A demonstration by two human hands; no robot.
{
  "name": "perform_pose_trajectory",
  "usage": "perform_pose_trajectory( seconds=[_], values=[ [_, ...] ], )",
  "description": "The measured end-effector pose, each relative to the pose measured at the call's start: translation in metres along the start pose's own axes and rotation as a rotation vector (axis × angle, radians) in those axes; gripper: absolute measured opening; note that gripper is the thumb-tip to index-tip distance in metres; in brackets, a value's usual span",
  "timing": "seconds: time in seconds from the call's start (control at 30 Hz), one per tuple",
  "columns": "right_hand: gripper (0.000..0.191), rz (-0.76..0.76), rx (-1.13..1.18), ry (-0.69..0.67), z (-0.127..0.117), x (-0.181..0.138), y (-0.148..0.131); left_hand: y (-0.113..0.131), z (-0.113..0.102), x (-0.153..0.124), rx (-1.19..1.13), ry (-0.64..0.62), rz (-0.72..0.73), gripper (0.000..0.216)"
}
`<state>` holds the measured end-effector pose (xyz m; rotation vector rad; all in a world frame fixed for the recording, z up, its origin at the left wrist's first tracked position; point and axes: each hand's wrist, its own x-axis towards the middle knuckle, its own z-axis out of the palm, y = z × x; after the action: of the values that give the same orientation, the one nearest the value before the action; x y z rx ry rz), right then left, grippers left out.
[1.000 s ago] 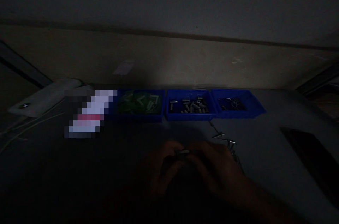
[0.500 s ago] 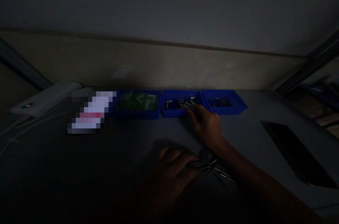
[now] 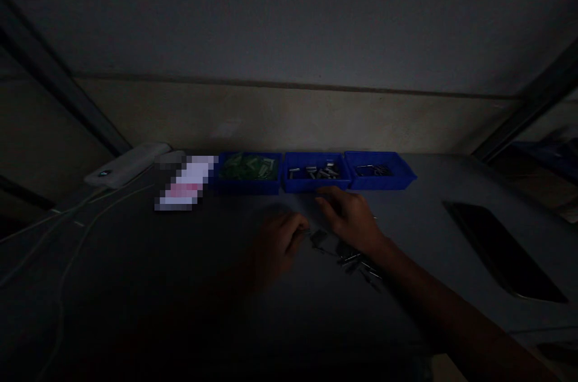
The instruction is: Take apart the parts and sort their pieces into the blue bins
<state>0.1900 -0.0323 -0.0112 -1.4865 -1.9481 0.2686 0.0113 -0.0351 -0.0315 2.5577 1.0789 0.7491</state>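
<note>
In the dim head view, my left hand (image 3: 280, 243) is closed in a pinch above the table, somewhat smeared by motion. What lies between its fingertips is too dark to name. My right hand (image 3: 354, 216) is just in front of the middle blue bin (image 3: 316, 187), fingers curled and thumb toward the index finger; any small thing in it is hidden. Several small shiny metal pieces (image 3: 326, 172) lie in that bin. Between and below my hands, thin metal rods and dark small parts (image 3: 354, 261) form a loose pile on the table.
The left blue bin (image 3: 248, 187) holds green and pale pieces; thin metal pins lie in the right blue bin (image 3: 383, 182). A blurred-out lit screen (image 3: 187, 183), a white device (image 3: 129, 165) with cables, and a dark flat tablet-like slab (image 3: 506, 249) lie around. A wall stands behind.
My right hand has drawn back from the middle bin toward me. My left hand has moved forward and left, off the pile of rods, with its fingers now pinched. The view has shifted slightly.
</note>
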Motion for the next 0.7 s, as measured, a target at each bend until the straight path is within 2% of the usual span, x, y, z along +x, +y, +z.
perform_pose_trajectory(
  seconds=[0.1, 0.27, 0.43, 0.57, 0.7],
  values=[
    [0.03, -0.045, 0.018, -0.057, -0.003, -0.006, -0.005, -0.007, -0.001, 0.003, 0.004, 0.104, 0.021, 0.009],
    [0.03, -0.112, 0.057, -0.18, -0.002, -0.008, -0.013, -0.009, -0.005, 0.006, 0.01, 0.241, 0.137, 0.014],
    [0.029, -0.133, 0.139, -0.203, 0.006, -0.009, -0.016, -0.006, -0.005, 0.006, -0.014, 0.296, 0.182, 0.014],
    [0.017, -0.156, 0.196, -0.158, 0.008, -0.009, -0.01, -0.007, -0.004, 0.007, -0.115, 0.257, 0.036, 0.023],
    [0.016, -0.17, 0.153, -0.138, 0.007, -0.009, -0.003, -0.005, -0.01, 0.009, -0.279, 0.067, -0.199, 0.022]
  ],
)
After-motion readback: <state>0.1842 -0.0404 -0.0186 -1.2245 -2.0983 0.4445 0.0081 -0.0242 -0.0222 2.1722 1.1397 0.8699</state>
